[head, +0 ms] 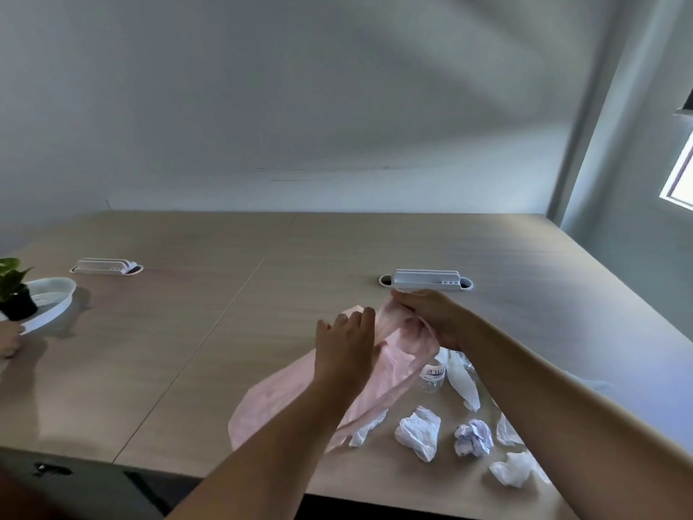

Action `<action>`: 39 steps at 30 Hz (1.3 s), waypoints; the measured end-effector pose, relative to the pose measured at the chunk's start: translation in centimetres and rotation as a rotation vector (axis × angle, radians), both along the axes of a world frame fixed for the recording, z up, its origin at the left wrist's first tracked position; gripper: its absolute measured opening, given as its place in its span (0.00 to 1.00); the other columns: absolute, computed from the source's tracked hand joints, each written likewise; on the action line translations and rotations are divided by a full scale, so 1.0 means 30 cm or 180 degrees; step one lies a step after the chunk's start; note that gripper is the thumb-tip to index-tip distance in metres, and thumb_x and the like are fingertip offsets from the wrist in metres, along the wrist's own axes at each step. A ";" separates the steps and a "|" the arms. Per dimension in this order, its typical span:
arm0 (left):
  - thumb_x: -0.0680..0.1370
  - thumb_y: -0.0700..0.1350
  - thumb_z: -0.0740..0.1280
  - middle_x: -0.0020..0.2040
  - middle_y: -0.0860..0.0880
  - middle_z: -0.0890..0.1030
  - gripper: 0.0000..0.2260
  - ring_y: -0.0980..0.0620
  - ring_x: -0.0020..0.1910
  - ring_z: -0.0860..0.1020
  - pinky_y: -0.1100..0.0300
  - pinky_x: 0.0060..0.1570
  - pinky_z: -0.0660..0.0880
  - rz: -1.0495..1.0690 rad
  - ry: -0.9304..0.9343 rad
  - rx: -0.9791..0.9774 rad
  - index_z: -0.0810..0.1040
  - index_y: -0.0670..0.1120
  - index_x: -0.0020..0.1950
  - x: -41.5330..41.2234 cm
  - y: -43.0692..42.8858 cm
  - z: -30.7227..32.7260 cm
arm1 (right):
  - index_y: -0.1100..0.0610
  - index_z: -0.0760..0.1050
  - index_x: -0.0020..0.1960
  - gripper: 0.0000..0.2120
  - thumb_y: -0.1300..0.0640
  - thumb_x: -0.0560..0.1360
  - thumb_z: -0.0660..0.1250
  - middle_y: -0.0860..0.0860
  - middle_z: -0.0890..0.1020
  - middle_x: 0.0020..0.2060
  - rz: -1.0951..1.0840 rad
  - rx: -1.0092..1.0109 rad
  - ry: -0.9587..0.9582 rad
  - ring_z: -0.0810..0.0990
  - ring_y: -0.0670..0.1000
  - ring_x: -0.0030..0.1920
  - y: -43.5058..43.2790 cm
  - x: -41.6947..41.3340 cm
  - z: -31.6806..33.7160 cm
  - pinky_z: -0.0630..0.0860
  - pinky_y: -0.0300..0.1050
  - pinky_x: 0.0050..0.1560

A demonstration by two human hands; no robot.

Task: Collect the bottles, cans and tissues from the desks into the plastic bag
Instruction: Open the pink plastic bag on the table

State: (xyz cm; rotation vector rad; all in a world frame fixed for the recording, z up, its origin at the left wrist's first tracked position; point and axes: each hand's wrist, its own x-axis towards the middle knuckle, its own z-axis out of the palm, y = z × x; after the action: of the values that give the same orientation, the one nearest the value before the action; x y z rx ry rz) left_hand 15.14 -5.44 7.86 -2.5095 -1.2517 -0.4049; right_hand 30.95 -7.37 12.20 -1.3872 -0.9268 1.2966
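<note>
Left hand: your left hand (347, 347) is raised over the desk (187, 332), back of hand toward you, fingers spread and slightly curled; they lie against the bag's film, thumb tucked at the fabric. Whether they pinch it, you cannot tell.
Right hand: your right hand (431, 317) is closed on the upper edge of the plastic bag (285, 392), holding a gathered fold just beyond and right of your left hand.
Bag: pale pink, thin and translucent; it hangs from your right hand, passes under your left palm and spreads flat on the desk below and left of your left wrist. One stretched edge runs from your right hand down past your left forearm.
Bottle: a clear bottle (435, 375) with a white label and blue lettering sits right under your right wrist, touching or just beside the bag's edge.
Tissues: a long white tissue (463, 380) lies under your right forearm beside the bottle; a crumpled white tissue (420, 433) is between your two forearms; a wad with purplish marks (473, 437) is just right of it; more white pieces near your right elbow (512, 470).
Elsewhere: far left of your left hand, a white dish (52, 305) carries a small potted plant (15, 294), with another person's hand (9, 337) on its rim.
Desk fittings: one white cable tray (427, 281) sits just beyond your right hand's fingertips, another (107, 266) well off to the left.
</note>
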 end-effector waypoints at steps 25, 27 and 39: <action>0.80 0.44 0.54 0.62 0.45 0.79 0.19 0.43 0.58 0.78 0.54 0.52 0.72 0.0635 0.0326 -0.0949 0.64 0.52 0.71 -0.256 0.212 0.069 | 0.59 0.70 0.38 0.14 0.54 0.81 0.59 0.54 0.75 0.23 -0.0986 -0.0576 0.0714 0.73 0.47 0.16 -0.045 0.130 -0.011 0.68 0.33 0.18; 0.80 0.48 0.54 0.65 0.44 0.77 0.22 0.43 0.60 0.77 0.54 0.55 0.72 0.0691 0.0532 -0.1070 0.59 0.52 0.75 -0.295 0.194 0.048 | 0.62 0.71 0.37 0.17 0.53 0.80 0.59 0.55 0.77 0.20 -0.0791 -0.0888 0.0456 0.73 0.47 0.15 -0.038 0.120 -0.032 0.67 0.31 0.17; 0.62 0.60 0.75 0.38 0.53 0.81 0.20 0.50 0.35 0.80 0.56 0.34 0.71 -0.0179 0.0104 0.0042 0.78 0.50 0.47 -0.030 -0.042 -0.035 | 0.55 0.65 0.28 0.23 0.49 0.80 0.58 0.48 0.68 0.18 -0.0080 -0.0503 -0.0302 0.64 0.45 0.18 0.041 -0.031 0.011 0.60 0.36 0.22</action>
State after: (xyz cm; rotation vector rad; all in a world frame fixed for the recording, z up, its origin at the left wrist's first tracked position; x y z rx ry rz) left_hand 14.23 -6.69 6.82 -2.5344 -1.1648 -0.3824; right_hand 30.03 -6.15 12.55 -1.5895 -0.8824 1.3174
